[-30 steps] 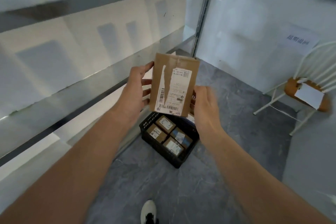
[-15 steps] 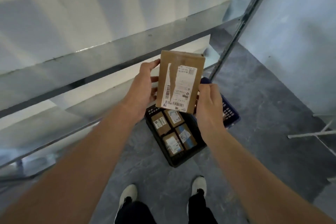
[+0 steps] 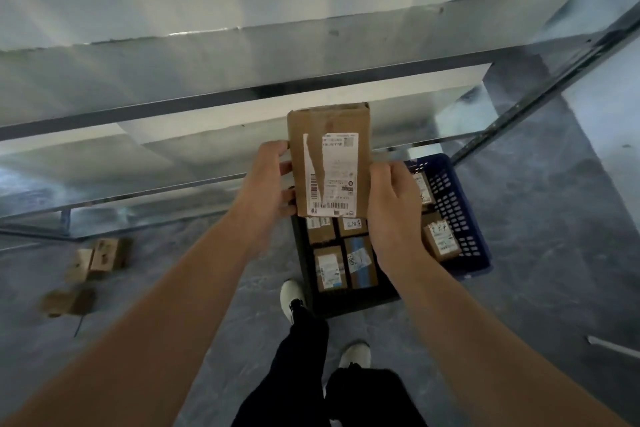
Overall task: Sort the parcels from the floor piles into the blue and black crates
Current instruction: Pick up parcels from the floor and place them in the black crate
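Observation:
I hold a flat brown cardboard parcel (image 3: 329,159) upright at chest height, its white shipping label with a torn strip facing me. My left hand (image 3: 268,184) grips its left edge and my right hand (image 3: 389,198) grips its right edge. Directly below on the grey floor stands the black crate (image 3: 311,298) with several labelled parcels packed inside. To its right stands the blue crate (image 3: 460,218), holding a few small parcels. Loose brown parcels (image 3: 104,255) lie on the floor at the left.
A grey metal shelf rack (image 3: 242,100) runs across in front of me, its upright post (image 3: 540,87) slanting down at the right near the blue crate. My legs and white shoes (image 3: 292,295) stand just before the black crate.
The view has tilted down and turned left. The blue crate and the floor parcels have come into sight, and the crates now lie straight under the held parcel. Both hands keep their grip.

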Action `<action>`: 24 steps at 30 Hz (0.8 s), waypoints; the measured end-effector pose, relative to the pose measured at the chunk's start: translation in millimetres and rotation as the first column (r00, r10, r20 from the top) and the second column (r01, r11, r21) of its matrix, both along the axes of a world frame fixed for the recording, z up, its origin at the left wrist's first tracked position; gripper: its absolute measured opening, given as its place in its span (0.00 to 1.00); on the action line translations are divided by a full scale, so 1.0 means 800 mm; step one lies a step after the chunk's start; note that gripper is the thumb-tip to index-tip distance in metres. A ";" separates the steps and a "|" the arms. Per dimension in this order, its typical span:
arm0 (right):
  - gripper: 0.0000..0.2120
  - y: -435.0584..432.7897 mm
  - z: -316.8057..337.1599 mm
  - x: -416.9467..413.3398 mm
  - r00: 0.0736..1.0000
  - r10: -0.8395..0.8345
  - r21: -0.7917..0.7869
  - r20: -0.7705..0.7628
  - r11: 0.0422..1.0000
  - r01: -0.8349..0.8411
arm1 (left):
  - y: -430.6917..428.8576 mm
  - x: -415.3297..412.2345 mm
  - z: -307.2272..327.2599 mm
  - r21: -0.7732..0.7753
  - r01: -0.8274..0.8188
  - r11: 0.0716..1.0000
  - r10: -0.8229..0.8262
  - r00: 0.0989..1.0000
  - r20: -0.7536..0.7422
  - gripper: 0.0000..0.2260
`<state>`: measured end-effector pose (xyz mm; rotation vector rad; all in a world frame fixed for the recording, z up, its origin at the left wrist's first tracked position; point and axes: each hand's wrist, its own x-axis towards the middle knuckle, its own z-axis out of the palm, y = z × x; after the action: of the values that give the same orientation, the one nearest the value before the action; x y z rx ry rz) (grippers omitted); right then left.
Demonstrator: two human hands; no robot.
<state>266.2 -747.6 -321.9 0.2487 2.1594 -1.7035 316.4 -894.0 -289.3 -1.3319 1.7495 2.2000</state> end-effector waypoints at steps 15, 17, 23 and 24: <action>0.06 0.030 -0.317 -0.066 0.966 0.157 0.010 0.207 0.987 -0.163 | 0.034 -0.057 -0.326 0.000 -0.178 0.984 0.171 0.949 0.264 0.18; 0.05 0.036 -0.372 -0.076 0.952 0.206 0.005 0.226 0.977 -0.212 | 0.043 -0.062 -0.383 -0.001 -0.223 0.975 0.213 0.930 0.300 0.19; 0.09 0.042 -0.537 -0.088 0.924 0.295 -0.002 0.244 0.953 -0.303 | 0.059 -0.058 -0.551 -0.062 -0.283 0.957 0.286 0.890 0.355 0.18; 0.09 0.042 -0.562 -0.087 0.919 0.302 -0.003 0.254 0.950 -0.312 | 0.060 -0.058 -0.574 -0.067 -0.287 0.956 0.291 0.887 0.359 0.19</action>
<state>196.8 -713.9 -771.1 0.1196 1.9275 -1.3765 269.7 -845.8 -748.4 -1.9670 1.5084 1.8907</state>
